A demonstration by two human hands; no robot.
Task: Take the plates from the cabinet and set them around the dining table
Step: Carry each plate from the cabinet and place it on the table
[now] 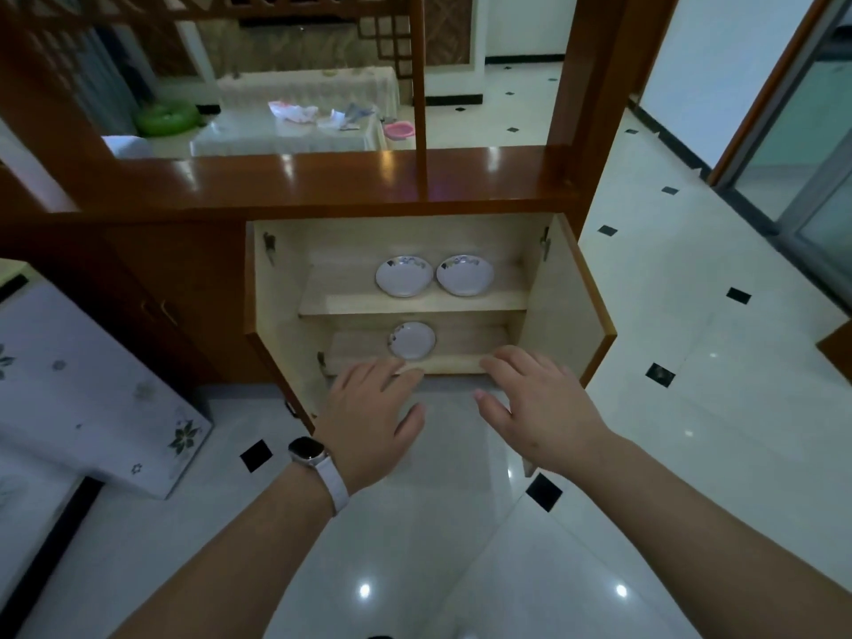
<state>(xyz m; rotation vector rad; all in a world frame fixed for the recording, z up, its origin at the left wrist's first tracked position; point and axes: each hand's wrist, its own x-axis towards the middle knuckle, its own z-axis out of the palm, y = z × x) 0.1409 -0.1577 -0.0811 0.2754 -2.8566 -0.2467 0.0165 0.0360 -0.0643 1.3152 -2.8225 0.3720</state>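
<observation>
Closest to the camera, 2 bare arms reach out over a shiny white floor (461,546) with small black squares in it. The left hand (369,419) is at about 7 o'clock from the middle of the picture. It is open and flat, palm down, fingers spread, and it holds nothing. A watch (308,451) with a white band sits on that wrist. The right hand (537,408) is at about 5 o'clock. It is open too, fingers loose and a bit curled, and it holds nothing. The 2 hands are near each other, with a gap between them.

Just past the fingertips is the open cabinet (415,237), in the middle of the picture. Both of its doors swing out, 1 toward 9 o'clock and 1 toward 3 o'clock. Inside it is pale wood with 2 shelves. On the lower shelf lies 1 lower plate (412,341), white with a flower on its edge, just past the left hand's fingertips. It is not touched. On the upper shelf (415,303) lie 2 more, side by side and almost touching: the upper left plate (404,276) and the upper right plate (464,275).

At 9 o'clock there is a table with a flowered cloth (92,398).

Above the cabinet is a shiny brown counter (322,172). Far off at 12 o'clock, another room shows with a low table (286,131) with papers on it.
</observation>
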